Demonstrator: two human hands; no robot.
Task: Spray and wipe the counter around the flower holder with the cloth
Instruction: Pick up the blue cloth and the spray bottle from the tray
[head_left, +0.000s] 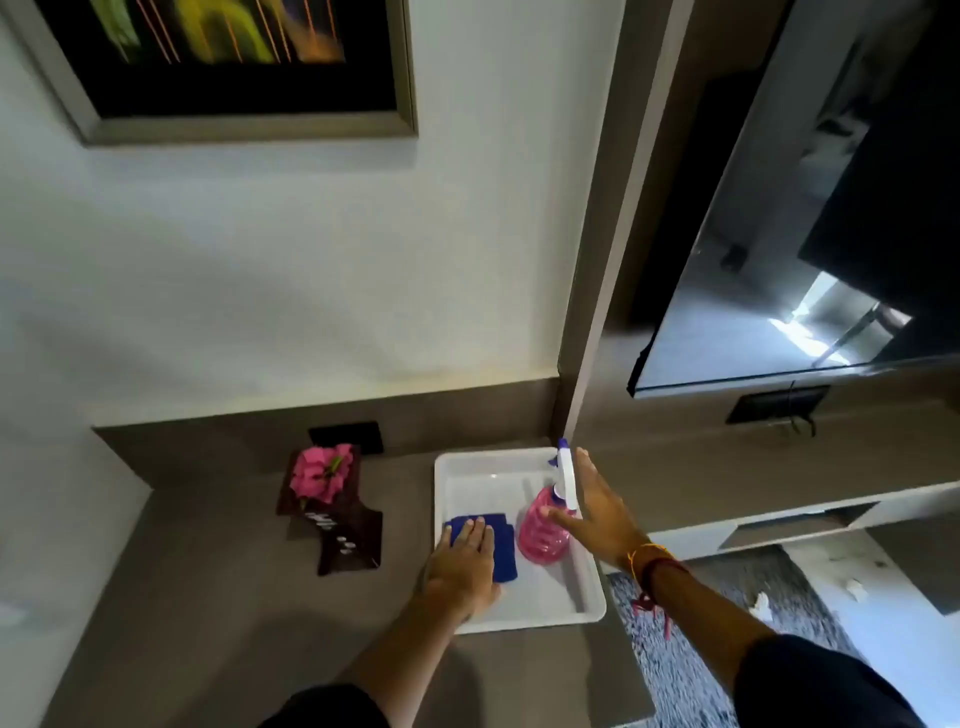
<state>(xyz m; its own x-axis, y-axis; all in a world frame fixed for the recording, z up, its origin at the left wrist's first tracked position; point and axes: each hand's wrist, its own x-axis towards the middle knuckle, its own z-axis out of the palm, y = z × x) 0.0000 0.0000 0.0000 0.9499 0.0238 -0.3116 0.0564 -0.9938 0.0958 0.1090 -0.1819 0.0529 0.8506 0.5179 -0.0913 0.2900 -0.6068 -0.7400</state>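
Observation:
A white tray (587, 608) sits on the grey-brown counter (218, 613). In it lie a folded blue cloth (503, 551) and a pink spray bottle (540, 530) with a white and blue trigger head. My left hand (460, 564) rests flat on the cloth, fingers spread, covering its left part. My right hand (597, 512) is spread beside the bottle, thumb near its neck, fingers behind the trigger head, not closed around it. Left of the tray stands a dark flower holder (343, 535) with a pink flower (321, 470).
A black wall socket (345, 437) is behind the flower. A framed picture (234, 67) hangs above. To the right, a wall-mounted television (810, 249) hangs over a lower shelf (779, 519). Patterned carpet (691, 649) lies past the counter's right edge.

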